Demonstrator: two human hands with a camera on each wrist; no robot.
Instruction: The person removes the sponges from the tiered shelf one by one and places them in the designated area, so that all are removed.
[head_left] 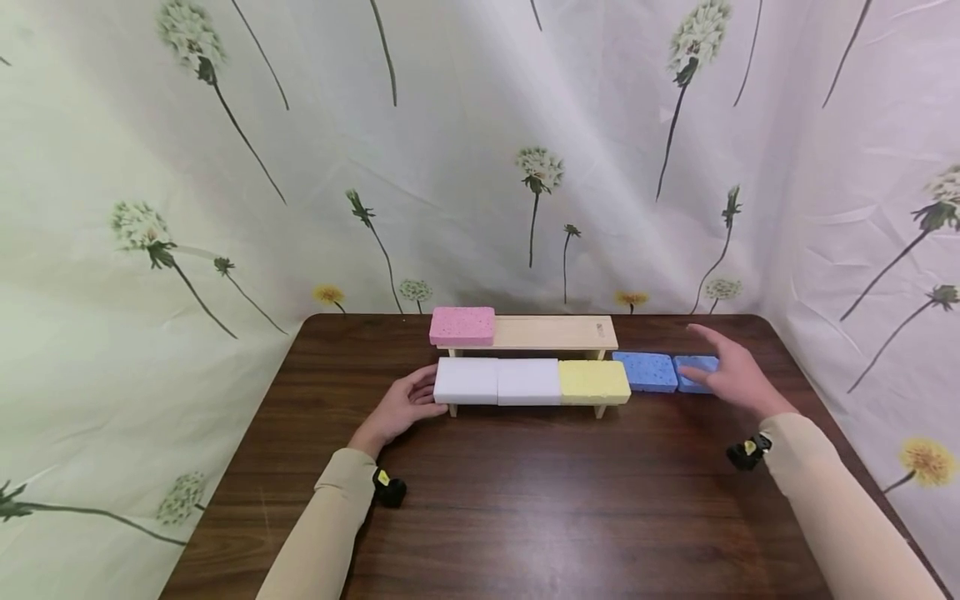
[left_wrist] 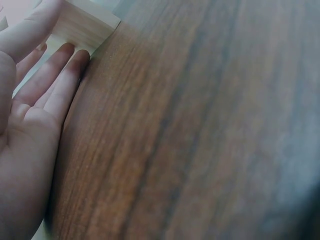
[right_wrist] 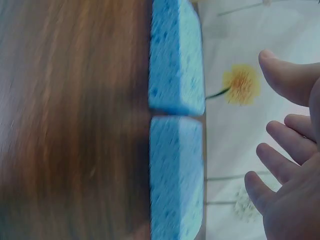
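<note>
My left hand (head_left: 401, 408) is at the left end of the front wooden stand (head_left: 525, 406), fingers extended. In the left wrist view its fingertips (left_wrist: 82, 56) are right at the stand's pale wooden end (left_wrist: 82, 25). On that stand lie, from the left, a white sponge (head_left: 466, 382), another white sponge (head_left: 528, 382) and a yellow sponge (head_left: 594, 382). My right hand (head_left: 731, 375) hovers with spread fingers over a blue sponge (head_left: 692, 382), partly covering it. Beside that lies another blue sponge (head_left: 643, 372). The right wrist view shows nothing in this hand's fingers.
Behind the front stand is a second wooden stand (head_left: 551, 332), with a pink sponge (head_left: 462, 326) on its left end. A dark wooden table (head_left: 525, 508) carries everything. Flowered cloth (head_left: 465, 167) hangs behind the table and along its sides.
</note>
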